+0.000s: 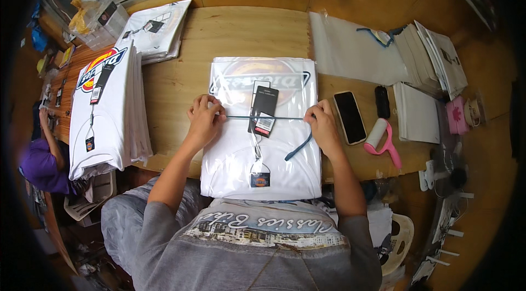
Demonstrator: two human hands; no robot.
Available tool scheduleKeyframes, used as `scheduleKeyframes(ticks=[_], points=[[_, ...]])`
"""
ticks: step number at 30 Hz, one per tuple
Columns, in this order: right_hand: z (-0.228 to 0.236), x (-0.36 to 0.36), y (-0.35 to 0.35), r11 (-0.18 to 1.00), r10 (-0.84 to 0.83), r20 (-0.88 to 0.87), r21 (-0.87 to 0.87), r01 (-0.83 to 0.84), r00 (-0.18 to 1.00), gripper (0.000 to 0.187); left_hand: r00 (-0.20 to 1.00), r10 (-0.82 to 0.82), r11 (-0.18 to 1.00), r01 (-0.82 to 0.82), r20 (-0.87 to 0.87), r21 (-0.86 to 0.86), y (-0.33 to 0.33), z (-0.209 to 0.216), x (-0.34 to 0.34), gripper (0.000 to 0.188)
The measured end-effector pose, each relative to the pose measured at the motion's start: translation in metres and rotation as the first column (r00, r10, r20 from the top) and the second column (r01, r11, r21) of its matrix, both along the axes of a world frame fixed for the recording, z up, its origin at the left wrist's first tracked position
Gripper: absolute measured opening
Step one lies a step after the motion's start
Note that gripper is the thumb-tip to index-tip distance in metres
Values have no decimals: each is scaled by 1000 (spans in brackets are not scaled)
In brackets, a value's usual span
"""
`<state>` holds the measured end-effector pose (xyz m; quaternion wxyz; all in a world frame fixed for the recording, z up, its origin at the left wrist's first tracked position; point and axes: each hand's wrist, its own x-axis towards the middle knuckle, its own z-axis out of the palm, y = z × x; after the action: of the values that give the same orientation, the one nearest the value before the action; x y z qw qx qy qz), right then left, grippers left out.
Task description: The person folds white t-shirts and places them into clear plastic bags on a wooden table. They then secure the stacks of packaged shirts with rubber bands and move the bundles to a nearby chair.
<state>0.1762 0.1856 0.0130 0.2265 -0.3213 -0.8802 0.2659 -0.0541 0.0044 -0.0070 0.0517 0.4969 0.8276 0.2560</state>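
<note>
A brown wood table (pixel 246 31) fills the middle of the place. On its near side, right in front of the person, lies a folded white shirt (pixel 226 168) in a clear bag (pixel 300 179), on top of more like it. To the left is a tall pile (pixel 112 124) of white shirts, and at the far left is a smaller pile (pixel 167 20) of them. At the far right lies a flat clear sheet (pixel 350 53). A stack of white packs (pixel 415 116) sits to the right and nearer. The left hand (pixel 206 117) is bent and pinches the left end of a thin blue strip (pixel 238 117). The right hand (pixel 322 120) pinches the same strip on the right, so it runs tight across the shirt, and a loose end hangs down toward the near side. A phone (pixel 349 117) lies just right of the right hand. Next to it are a pink holder (pixel 392 152) and, farther off, a small black pouch (pixel 382 102). Under the strip is a black tag (pixel 268 96), and nearer, by the neck, a smaller dark label (pixel 260 180).
</note>
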Motion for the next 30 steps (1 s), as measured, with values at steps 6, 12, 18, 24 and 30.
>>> scheduleKeyframes(ticks=[6, 12, 18, 24, 30], points=[[-16, 33, 22, 927, -350, -190, -209, 311, 917, 14, 997, -59, 987, 51, 49, 153, 26, 19, 16, 12], [-26, 24, -9, 975, -196, -47, -120, 189, 979, 17, 850, -525, 811, 514, -42, 279, 106, 12, 83, 9], [-9, 55, -10, 787, -204, -300, -616, -26, 932, 7, 787, -611, 784, 587, 82, 201, 133, -13, 104, 6], [59, 120, 14, 718, -419, -682, -653, -242, 599, 13, 821, -569, 778, 559, -56, 286, 128, -22, 104, 6], [0, 119, 58, 605, -642, -626, -768, -209, 443, 13, 831, -551, 793, 490, 81, 361, 130, -13, 110, 5]])
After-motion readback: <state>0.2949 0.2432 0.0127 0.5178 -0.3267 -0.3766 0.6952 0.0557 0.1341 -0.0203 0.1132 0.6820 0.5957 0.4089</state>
